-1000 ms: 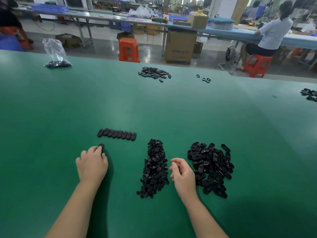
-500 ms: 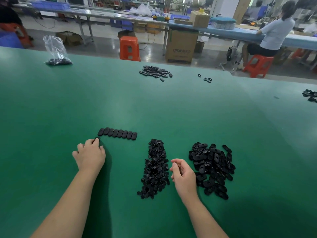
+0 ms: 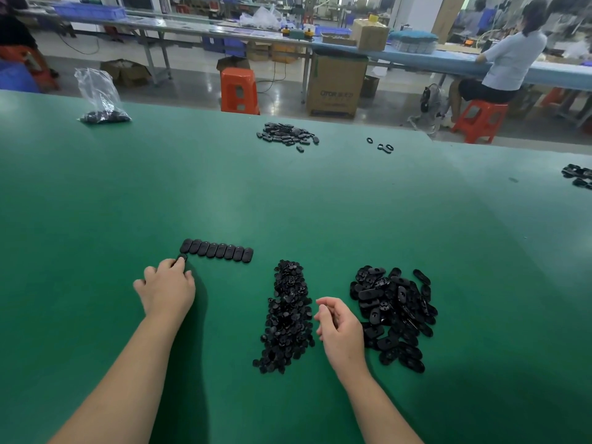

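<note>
Now, left hand (image 3: pixel 166 290) tight on black piece (image 3: pixel 182 257); right hand (image 3: pixel 339 328), hold unclear; carton (image 3: pixel 334 88) print blurry.

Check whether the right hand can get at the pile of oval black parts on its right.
Probably yes. The right hand lies right beside the pile of oval parts, nothing between them, and its fingers seem to hold nothing.

I can read only 1 print: dark letters that look like "CITOR" on the front of the cardboard box (image 3: pixel 335 79); the characters after them are too blurred.
</note>
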The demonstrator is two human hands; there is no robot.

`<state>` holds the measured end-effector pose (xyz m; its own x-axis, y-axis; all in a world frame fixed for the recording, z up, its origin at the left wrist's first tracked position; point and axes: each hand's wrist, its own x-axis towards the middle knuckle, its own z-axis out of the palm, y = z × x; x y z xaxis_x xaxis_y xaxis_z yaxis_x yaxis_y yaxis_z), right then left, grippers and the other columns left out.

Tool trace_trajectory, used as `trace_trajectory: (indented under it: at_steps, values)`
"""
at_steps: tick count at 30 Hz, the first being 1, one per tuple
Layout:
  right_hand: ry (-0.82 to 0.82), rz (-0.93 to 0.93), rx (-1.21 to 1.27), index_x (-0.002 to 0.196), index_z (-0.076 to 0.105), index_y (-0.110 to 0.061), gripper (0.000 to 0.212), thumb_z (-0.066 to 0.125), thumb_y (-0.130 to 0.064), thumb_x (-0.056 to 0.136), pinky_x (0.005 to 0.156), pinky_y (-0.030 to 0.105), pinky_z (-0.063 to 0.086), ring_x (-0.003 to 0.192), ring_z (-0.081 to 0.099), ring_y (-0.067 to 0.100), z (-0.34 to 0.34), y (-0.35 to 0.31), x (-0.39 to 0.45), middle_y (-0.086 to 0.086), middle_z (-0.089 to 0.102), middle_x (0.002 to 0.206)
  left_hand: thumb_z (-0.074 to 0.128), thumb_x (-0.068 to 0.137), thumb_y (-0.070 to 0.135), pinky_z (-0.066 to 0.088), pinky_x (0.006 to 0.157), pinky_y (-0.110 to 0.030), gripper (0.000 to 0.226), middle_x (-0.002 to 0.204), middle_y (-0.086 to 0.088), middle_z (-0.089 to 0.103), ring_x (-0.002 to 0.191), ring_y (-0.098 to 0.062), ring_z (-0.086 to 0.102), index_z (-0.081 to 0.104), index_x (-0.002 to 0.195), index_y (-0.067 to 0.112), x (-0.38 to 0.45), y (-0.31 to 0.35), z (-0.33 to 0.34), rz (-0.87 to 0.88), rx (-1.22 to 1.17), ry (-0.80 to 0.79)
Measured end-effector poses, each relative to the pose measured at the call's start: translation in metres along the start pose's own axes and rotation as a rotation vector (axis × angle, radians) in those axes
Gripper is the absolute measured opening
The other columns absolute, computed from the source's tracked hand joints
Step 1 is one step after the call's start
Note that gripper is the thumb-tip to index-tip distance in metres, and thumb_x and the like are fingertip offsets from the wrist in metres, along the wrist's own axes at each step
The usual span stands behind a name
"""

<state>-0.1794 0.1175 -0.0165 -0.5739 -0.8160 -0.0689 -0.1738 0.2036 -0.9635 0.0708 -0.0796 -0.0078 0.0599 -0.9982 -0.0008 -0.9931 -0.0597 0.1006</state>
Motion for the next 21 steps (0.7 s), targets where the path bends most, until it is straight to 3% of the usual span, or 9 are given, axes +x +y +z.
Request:
trace_trajectory:
  at_steps: [14, 19, 21]
  values:
    - [-0.002, -0.002, -0.019, 0.097, 0.067, -0.032, 0.020, 0.055, -0.017, 0.102, 0.055, 0.024, 0.051, 0.058, 0.058, 0.004, 0.000, 0.000, 0.000, 0.000, 0.071, 0.080, 0.040, 0.103, 0.035, 0.035, 0.094, -0.043, 0.046, 0.147, 0.001, 0.049, 0.122, -0.028, 0.045, 0.045, 0.148, 0.027, -0.001, 0.003, 0.003, 0.023, -0.061, 0.043]
    - [0.006, -0.015, -0.034, 0.095, 0.067, -0.033, 0.021, 0.055, -0.018, 0.102, 0.053, 0.025, 0.050, 0.057, 0.057, 0.004, 0.000, 0.000, 0.000, -0.001, 0.071, 0.080, 0.057, 0.095, 0.010, 0.041, 0.086, -0.049, 0.036, 0.123, -0.017, 0.065, 0.104, -0.040, 0.057, 0.063, 0.130, 0.006, -0.014, 0.012, 0.002, 0.115, -0.346, 0.263]
    - [0.006, -0.016, -0.042, 0.095, 0.066, -0.033, 0.021, 0.055, -0.018, 0.102, 0.053, 0.026, 0.050, 0.056, 0.056, 0.004, 0.000, -0.001, 0.000, 0.000, 0.071, 0.080, 0.056, 0.096, 0.009, 0.049, 0.082, -0.045, 0.030, 0.114, -0.014, 0.066, 0.094, -0.036, 0.061, 0.067, 0.124, 0.006, -0.023, 0.021, 0.002, 0.182, -0.478, 0.254]
